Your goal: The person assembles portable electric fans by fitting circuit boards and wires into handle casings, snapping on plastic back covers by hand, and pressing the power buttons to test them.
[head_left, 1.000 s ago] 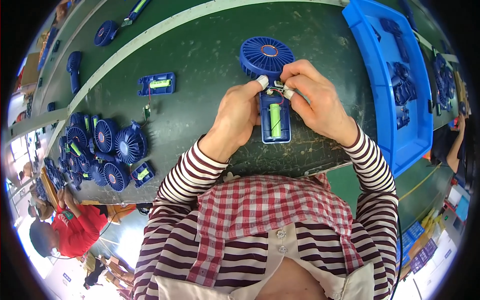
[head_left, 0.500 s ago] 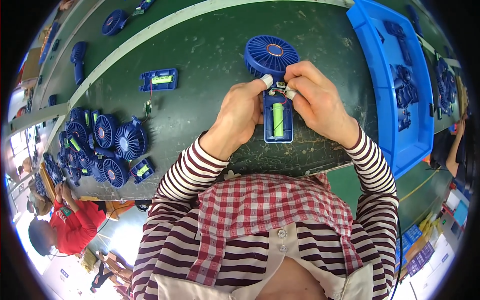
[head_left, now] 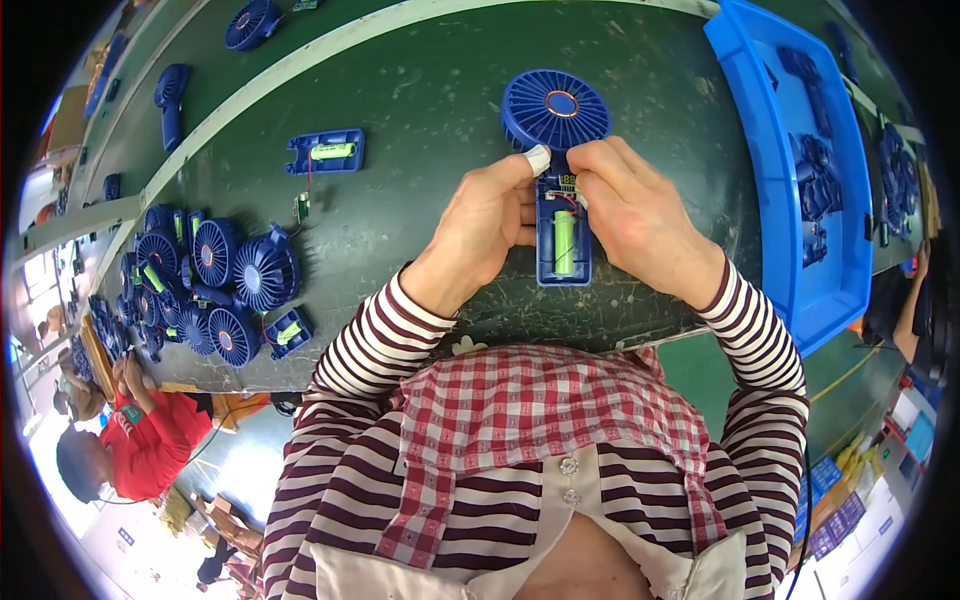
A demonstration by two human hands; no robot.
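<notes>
A dark blue handheld fan [head_left: 556, 118] lies on the green worktable, its round grille away from me and its opened handle [head_left: 563, 277] toward me. Inside the handle sit a green battery cell [head_left: 564, 243] and a small circuit board [head_left: 568, 184] with thin wires. My left hand [head_left: 478, 228] is closed on the fan around the neck and upper handle; its thumb wears a white cover. My right hand [head_left: 645, 215] has its fingers bent together at the right side of the neck, against the circuit board. The right fingertips are partly hidden.
To the left lie an opened handle shell [head_left: 330, 152] with a battery, and a pile of blue fans and parts [head_left: 212, 252]. A blue bin [head_left: 790, 250] with dark parts stands at the right. A pale strip [head_left: 300, 62] crosses the table. A person in red [head_left: 155, 440] sits at the left.
The right fingers have shifted at the neck, and the circuit board lies slightly lower toward the handle. My left hand keeps its grip. The whole view has shifted a little.
</notes>
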